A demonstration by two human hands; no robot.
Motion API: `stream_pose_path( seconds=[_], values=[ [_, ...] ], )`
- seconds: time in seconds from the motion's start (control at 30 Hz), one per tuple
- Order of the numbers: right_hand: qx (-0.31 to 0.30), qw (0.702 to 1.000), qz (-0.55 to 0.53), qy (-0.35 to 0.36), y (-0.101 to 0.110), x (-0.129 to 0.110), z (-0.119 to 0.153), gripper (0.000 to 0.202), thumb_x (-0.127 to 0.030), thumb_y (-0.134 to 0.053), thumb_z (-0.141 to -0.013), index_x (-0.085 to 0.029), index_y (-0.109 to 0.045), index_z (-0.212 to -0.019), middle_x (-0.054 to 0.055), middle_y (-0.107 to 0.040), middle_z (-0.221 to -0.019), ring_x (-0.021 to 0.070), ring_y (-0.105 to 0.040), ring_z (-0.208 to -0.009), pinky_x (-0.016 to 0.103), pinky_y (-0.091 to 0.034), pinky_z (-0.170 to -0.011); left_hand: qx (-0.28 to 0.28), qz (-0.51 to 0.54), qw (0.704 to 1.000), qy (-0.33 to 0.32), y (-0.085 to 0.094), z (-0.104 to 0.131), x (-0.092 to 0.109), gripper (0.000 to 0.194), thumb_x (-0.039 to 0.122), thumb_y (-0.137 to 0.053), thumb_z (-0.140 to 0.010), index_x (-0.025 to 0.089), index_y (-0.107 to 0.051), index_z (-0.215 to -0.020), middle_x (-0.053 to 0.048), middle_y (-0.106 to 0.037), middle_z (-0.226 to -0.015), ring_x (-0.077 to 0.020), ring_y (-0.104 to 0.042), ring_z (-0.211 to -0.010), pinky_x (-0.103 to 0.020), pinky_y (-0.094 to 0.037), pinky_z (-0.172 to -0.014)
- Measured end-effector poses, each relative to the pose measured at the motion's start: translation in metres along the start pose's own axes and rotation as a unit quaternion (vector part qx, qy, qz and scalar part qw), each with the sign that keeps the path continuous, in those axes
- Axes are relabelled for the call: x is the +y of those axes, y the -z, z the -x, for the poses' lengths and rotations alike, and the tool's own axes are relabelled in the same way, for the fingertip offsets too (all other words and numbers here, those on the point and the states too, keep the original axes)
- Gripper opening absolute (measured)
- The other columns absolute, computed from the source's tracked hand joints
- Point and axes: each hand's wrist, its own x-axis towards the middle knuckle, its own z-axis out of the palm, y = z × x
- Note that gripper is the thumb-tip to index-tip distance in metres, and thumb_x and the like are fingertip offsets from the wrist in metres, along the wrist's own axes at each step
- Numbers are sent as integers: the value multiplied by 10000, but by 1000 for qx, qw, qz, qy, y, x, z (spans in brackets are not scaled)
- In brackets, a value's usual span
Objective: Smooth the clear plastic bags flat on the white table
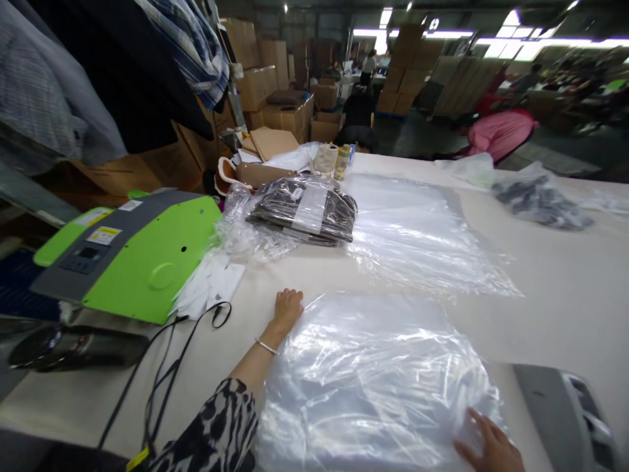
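A large clear plastic bag lies flat on the white table right in front of me. My left hand rests at the bag's far left corner, fingers curled down onto the table and the bag's edge. My right hand lies flat with fingers spread on the bag's near right corner. A thin bracelet sits on my left wrist. Whether either hand pinches the plastic is not clear.
A second clear bag lies beyond the first. Bagged dark garments are stacked at the back left, beside a green and grey machine. Another bagged dark item sits far right. Black cables trail near left. Cardboard boxes and people stand behind.
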Motion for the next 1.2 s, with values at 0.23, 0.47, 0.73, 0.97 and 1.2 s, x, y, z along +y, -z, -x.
stream_pose_path(
  seconds=[0.23, 0.47, 0.73, 0.97, 1.2],
  values=[
    [44, 999, -29, -9, 9, -4, 6, 679, -641, -584, -636, -172, -630, -1125, 208, -711, -1144, 407, -672, -1085, 590, -566, -906, 89, 49, 969, -226, 9, 68, 6, 251, 86, -448, -893, 195, -581, -1076, -64, -709, -1021, -179, -643, -998, -383, -499, -994],
    [192, 976, 9, 98, 90, -102, -15, 793, -620, -473, -814, -110, -405, -1417, 248, -460, -1465, 416, -433, -1374, 596, -411, -1112, 154, 185, 917, -318, 18, 151, 37, 217, 44, -441, -906, 181, -557, -1029, -57, -727, -897, -145, -680, -863, -299, -585, -822],
    [100, 962, 94, 237, 105, -206, -78, 714, -252, -556, -826, -230, -308, -1495, 112, -303, -1616, 336, -178, -1523, 585, -184, -1226, 122, 236, 930, -255, 29, 160, 48, 229, 123, -435, -914, 235, -522, -1094, -49, -757, -966, -142, -719, -876, -237, -596, -770],
    [20, 979, 22, 200, 123, -223, -121, 389, -46, -427, -784, -195, -695, -1024, 78, -722, -1188, 294, -497, -1332, 579, -193, -1214, 151, 211, 944, -201, 25, 149, 29, 192, 200, -460, -914, 264, -540, -1076, -3, -766, -933, -142, -740, -819, -214, -599, -723],
    [42, 980, 16, 194, 129, -237, -113, 304, -142, -456, -861, -252, -675, -1040, 29, -748, -950, 188, -646, -978, 448, -300, -1182, 22, 225, 962, 155, 6, 111, 0, 324, 540, -430, -885, 278, -570, -1015, -13, -732, -953, -234, -726, -860, -330, -600, -727]
  ],
)
